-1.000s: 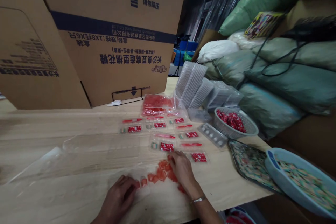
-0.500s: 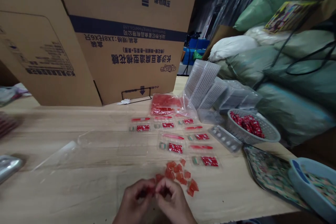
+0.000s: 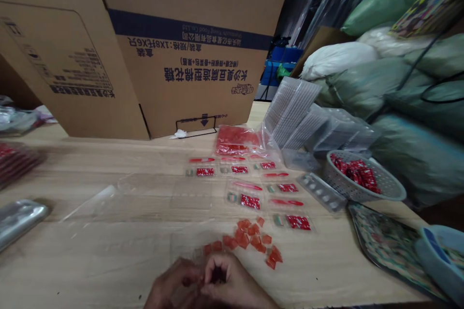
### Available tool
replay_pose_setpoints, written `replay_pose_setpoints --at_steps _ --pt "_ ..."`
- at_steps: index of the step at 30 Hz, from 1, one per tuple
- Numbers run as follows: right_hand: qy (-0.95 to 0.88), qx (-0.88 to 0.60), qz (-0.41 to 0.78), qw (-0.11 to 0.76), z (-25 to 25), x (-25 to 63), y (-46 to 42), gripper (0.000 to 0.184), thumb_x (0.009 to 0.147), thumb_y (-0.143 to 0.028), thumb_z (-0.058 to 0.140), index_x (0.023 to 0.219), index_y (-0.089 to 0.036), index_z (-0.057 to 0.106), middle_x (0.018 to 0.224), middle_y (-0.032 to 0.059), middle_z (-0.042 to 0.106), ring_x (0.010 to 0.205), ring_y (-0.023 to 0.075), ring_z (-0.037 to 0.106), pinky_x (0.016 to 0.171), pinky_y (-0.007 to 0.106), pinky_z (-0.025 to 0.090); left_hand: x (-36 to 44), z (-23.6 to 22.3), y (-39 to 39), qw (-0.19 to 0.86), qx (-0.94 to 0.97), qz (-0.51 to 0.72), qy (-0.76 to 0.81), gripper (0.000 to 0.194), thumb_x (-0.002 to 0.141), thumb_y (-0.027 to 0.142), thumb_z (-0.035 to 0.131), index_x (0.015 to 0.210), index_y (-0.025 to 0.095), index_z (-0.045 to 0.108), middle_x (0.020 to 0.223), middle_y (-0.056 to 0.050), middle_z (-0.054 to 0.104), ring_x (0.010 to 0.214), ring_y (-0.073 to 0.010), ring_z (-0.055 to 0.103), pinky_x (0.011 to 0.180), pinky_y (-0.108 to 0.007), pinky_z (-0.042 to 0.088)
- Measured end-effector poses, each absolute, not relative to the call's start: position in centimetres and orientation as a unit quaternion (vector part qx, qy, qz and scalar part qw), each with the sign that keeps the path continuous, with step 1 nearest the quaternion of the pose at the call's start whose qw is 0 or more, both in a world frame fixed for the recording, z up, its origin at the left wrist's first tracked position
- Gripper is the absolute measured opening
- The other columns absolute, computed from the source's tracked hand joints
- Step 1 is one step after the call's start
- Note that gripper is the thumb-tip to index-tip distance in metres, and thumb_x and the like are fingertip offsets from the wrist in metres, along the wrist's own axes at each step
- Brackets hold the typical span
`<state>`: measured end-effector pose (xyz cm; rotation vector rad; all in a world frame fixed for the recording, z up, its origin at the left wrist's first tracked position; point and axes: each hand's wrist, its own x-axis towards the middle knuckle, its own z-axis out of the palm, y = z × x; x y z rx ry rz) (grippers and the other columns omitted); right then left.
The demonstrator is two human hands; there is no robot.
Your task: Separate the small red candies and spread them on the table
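Both the left hand (image 3: 170, 284) and the right hand (image 3: 232, 284) curl pressed together at the bottom edge of the view, wrists cut off, pinching something small and red that their fingers mostly hide. Just beyond, about twenty translucent red cubes (image 3: 250, 241) lie scattered on the wooden table (image 3: 108, 256), near clear plastic trays (image 3: 234, 187) holding red sachets (image 3: 250, 202).

Candy cubes (image 3: 246, 240) on table (image 3: 108, 270), beyond hands (image 3: 232, 286)

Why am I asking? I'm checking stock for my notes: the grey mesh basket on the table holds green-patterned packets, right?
Not quite: the head view shows that the grey mesh basket holds red packets, not green-patterned ones. It does sit on the table, as you said.
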<state>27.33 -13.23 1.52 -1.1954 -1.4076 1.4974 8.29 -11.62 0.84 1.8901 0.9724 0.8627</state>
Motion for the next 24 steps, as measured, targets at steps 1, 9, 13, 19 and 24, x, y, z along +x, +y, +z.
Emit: replay_pose_setpoints --at_steps 1,9,13,19,24 --pt "-0.611 -0.472 0.514 0.375 1.8 27.4 -12.6 0.011 0.074 -0.016 0.069 0.071 -0.018 0.059 0.074 -0.0025 0.059 0.073 0.0131 0.054 0.067 0.023 0.041 8.0 1.1 -11.0 0.399 0.750 0.346 0.399 0.017 0.076 0.029 0.070 0.093 0.027 0.067 0.081 -0.002 0.070 0.070 -0.0175 0.066 0.063 -0.024 0.052" --pt "-0.868 -0.409 0.171 0.226 0.4 25.9 -9.7 0.013 0.090 -0.010 0.058 0.086 -0.021 0.065 0.092 0.0004 0.067 0.089 0.0158 0.058 0.078 0.024 0.046 6.7 0.0 -8.5 0.351 0.779 0.284 0.436 0.012 0.083 0.022 0.052 0.085 0.024 0.064 0.078 -0.002 0.068 0.069 -0.0166 0.065 0.063 -0.024 0.054" --pt "-0.812 -0.465 0.184 0.301 1.3 29.0 -10.8 0.011 0.087 -0.012 0.061 0.083 -0.022 0.066 0.103 0.0016 0.068 0.096 0.0169 0.059 0.086 0.027 0.045 7.4 -1.3 -7.7 0.264 0.834 0.321 0.364 0.017 0.088 0.029 0.052 0.089 0.028 0.069 0.087 -0.003 0.070 0.080 -0.0172 0.067 0.069 -0.022 0.056" --pt "-0.629 -0.748 0.101 0.184 2.9 38.2 -11.1 0.025 0.086 -0.004 0.049 0.076 -0.018 0.066 0.084 0.0067 0.068 0.084 0.0205 0.061 0.074 0.029 0.043 10.1 -2.1 -6.4 0.268 0.862 0.303 0.305 0.029 0.094 0.035 0.047 0.076 0.027 0.069 0.077 -0.001 0.071 0.072 -0.0149 0.066 0.067 -0.021 0.054" --pt "-0.626 -0.756 0.096 0.167 2.9 39.4 -10.7 0.023 0.081 0.000 0.050 0.076 -0.016 0.066 0.084 0.0102 0.068 0.082 0.0231 0.062 0.072 0.030 0.043 9.5 -1.5 -6.8 0.289 0.838 0.302 0.351 0.022 0.090 0.041 0.053 0.089 0.030 0.072 0.093 -0.004 0.073 0.085 -0.0182 0.069 0.076 -0.025 0.057"
